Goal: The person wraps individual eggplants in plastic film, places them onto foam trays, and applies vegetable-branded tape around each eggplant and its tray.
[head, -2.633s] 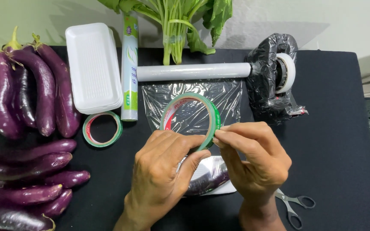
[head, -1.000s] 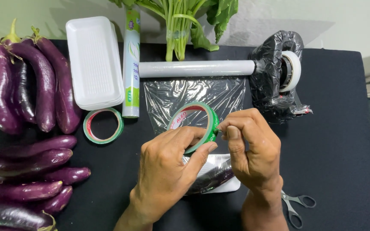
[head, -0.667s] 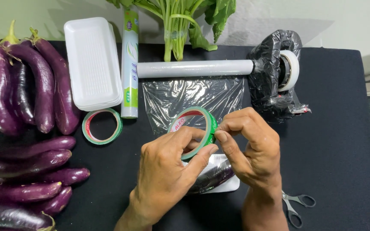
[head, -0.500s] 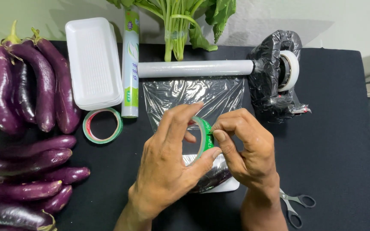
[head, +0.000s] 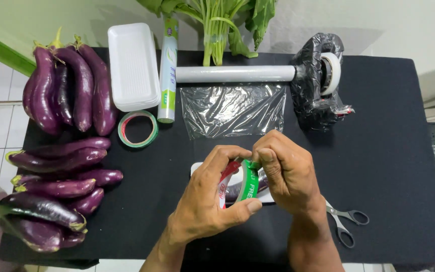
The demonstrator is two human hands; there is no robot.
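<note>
Head view: left hand [head: 205, 204] grips green tape roll [head: 248, 180] near centre, over wrapped tray [head: 265, 194]; right hand [head: 288, 171] fingers pinch its edge; likely freeing the end; next needs steady peel.

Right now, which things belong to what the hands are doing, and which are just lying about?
In hand:
- green tape roll, held by left hand and right hand
- wrapped tray beneath them

Lying about:
- second tape roll
- loose eggplants
- empty white tray
- scissors
- leafy greens
</note>
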